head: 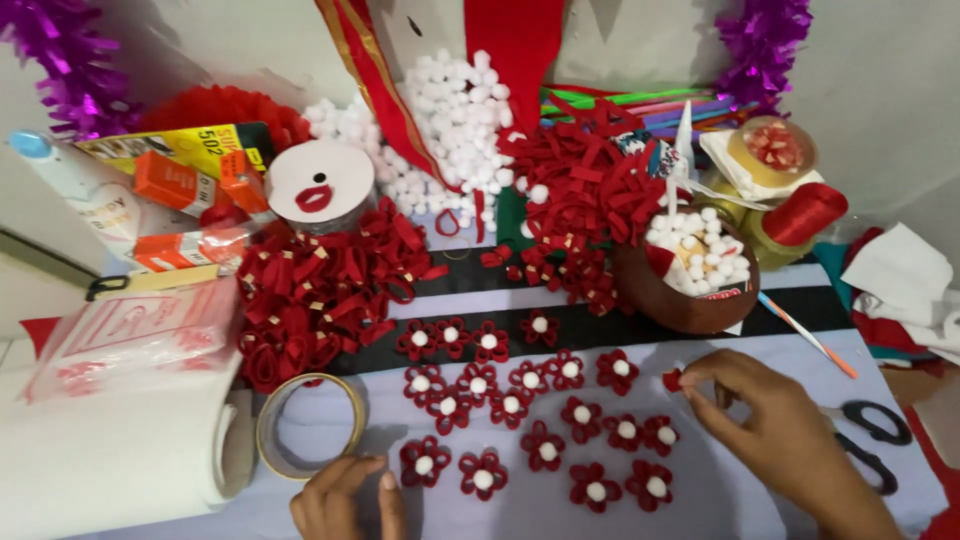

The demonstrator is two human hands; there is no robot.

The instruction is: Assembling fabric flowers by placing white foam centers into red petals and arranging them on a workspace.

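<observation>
My right hand (775,425) pinches a small red felt piece (672,379) between thumb and fingertips, just right of the rows of red felt flowers (520,405) with white pom-pom centres laid out on the pale cloth. My left hand (345,498) rests at the lower edge with fingers curled, holding nothing, next to a tape ring (310,425) and the nearest flower (424,463). A brown bowl of white pom-poms (695,270) stands behind my right hand.
Heaps of red felt loops (320,285) and red felt pieces (585,195) lie behind the flowers. A pile of white pom-poms (450,130), glue boxes (185,180), a white paper roll (120,460), black scissors (875,435), thread spools (800,215) and purple tinsel (70,60) surround the work.
</observation>
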